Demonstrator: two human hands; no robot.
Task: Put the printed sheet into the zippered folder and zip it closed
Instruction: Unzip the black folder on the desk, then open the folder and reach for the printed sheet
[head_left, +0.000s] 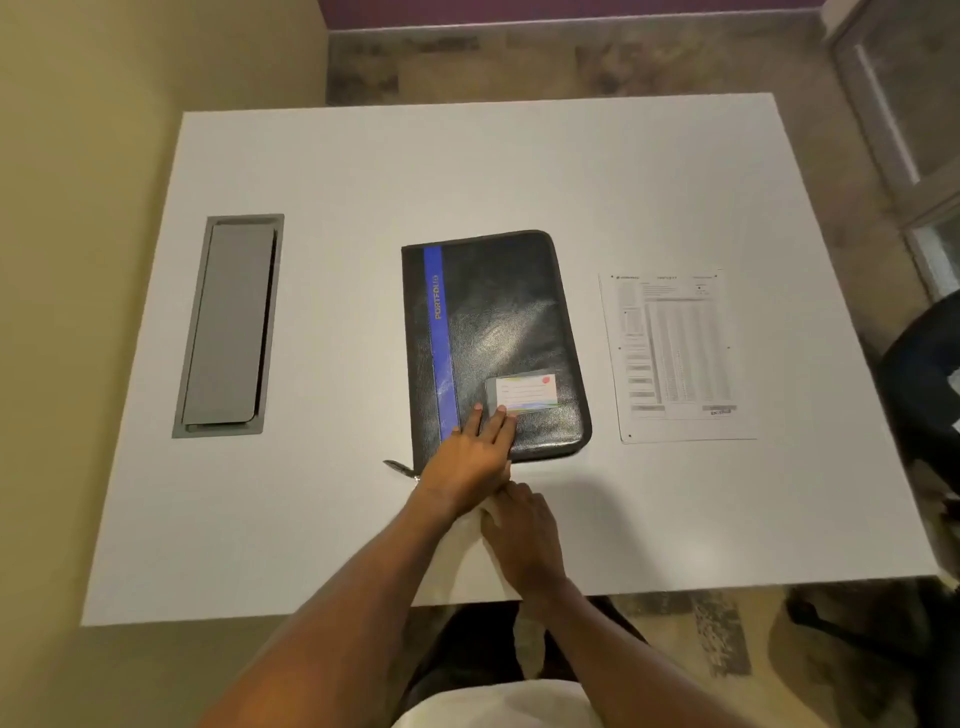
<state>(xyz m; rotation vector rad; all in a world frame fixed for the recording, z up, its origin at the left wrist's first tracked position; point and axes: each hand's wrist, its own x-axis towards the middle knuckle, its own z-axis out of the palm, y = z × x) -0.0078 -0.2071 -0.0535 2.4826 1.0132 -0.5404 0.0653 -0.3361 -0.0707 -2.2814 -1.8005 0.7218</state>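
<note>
head view looks down on a white table (363, 171) where a black zippered folder (498, 322) lies flat and shut near the middle, its long side running away from the person. a blue stripe (439, 338) with the word "portfolio" runs along the folder's left side, and a small clear pocket holding a card (525, 395) sits near its front right corner. the zipper pull (397, 466) sticks out onto the table at the folder's front left corner. the left hand (470, 457) rests palm down on the folder's front edge, fingers stretched out flat and together, their tips touching the lower edge of the card pocket; it grips nothing. the right hand (524, 535) lies on the table just in front of the folder, right behind the left hand, fingers loosely curled; whether it has hold of anything cannot be told. the printed sheet (675, 353) lies flat on the table to the right of the folder, apart from it and from both hands. a grey cable hatch (228, 325) is set into the table well to the left.
</note>
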